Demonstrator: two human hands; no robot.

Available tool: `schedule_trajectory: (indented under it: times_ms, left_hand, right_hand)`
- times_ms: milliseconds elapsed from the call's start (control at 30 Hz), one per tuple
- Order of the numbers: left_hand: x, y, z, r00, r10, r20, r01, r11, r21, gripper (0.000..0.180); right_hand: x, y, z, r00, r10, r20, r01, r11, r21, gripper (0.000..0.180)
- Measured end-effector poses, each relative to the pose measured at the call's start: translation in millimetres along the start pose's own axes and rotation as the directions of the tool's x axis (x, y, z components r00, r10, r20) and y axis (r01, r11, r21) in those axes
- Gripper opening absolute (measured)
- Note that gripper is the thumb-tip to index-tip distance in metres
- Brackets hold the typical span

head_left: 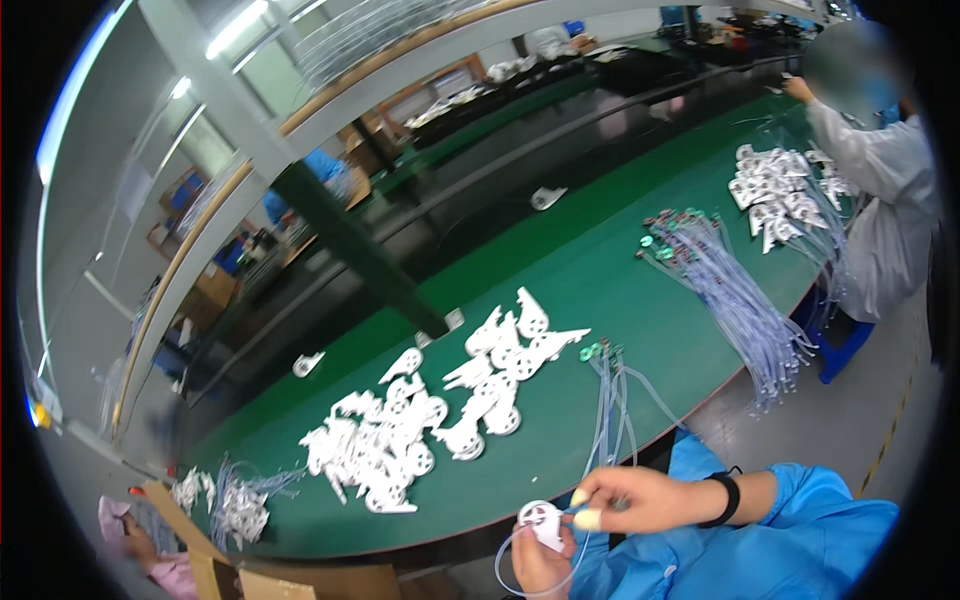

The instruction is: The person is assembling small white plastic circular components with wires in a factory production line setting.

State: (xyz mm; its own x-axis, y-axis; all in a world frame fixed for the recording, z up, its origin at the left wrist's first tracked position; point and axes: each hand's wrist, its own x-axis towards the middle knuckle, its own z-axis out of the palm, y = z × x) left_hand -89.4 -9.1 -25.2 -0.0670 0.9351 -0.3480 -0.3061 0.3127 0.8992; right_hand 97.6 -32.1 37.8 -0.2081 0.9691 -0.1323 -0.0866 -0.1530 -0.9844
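Low in the view, my left hand [540, 565] is closed around a white plastic housing [541, 518] with a round, spoked face turned upward. A thin clear tube [499, 562] loops out beside that hand and curves beneath it. From the right comes my right hand [645, 500], with pale yellow finger cots on its thumb and forefinger. Those two fingertips are closed at the housing's right edge, seemingly pinching the tube there; the exact grip is small and partly hidden.
White housings [375, 440] lie heaped on the green table [660, 300]. A few clear tubes with green ends [612, 400] reach the near edge; a larger tube bundle [730, 300] lies right. A cardboard box [320, 582] stands lower left. A co-worker [880, 190] sits far right.
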Motion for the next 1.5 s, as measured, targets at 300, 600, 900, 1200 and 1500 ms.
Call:
schedule_trajectory:
  times_ms: [300, 600, 900, 1200, 1500]
  left_hand:
    - [-3.1, 14.3, -85.9, 0.979, 0.078, -0.186, -0.126, 0.955, -0.267, 0.035]
    - [-46.4, 17.6, -47.7, 0.978, 0.141, 0.156, -0.131, 0.989, -0.070, 0.026]
    - [-26.1, 28.6, -17.2, 0.990, 0.141, 0.020, -0.141, 0.990, 0.014, 0.018]
    - [-33.5, 22.6, -2.3, 0.991, 0.032, 0.131, -0.005, 0.980, -0.197, 0.027]
    - [-33.6, 12.5, 5.0, 0.962, -0.011, 0.272, 0.019, 1.000, -0.024, 0.044]
  right_hand:
    - [8.8, -12.5, 25.9, 0.979, -0.180, -0.100, 0.180, 0.984, -0.003, 0.020]
    - [28.7, 19.1, 76.2, 0.991, -0.042, 0.128, 0.034, 0.997, 0.066, 0.027]
    - [20.1, 47.9, 37.1, 0.998, -0.067, -0.023, 0.070, 0.909, 0.412, 0.033]
    - [9.9, 38.7, 22.7, 0.852, -0.509, -0.123, 0.484, 0.855, -0.186, 0.029]
    - [16.5, 26.3, 19.4, 0.822, -0.569, 0.027, 0.545, 0.773, -0.325, 0.031]
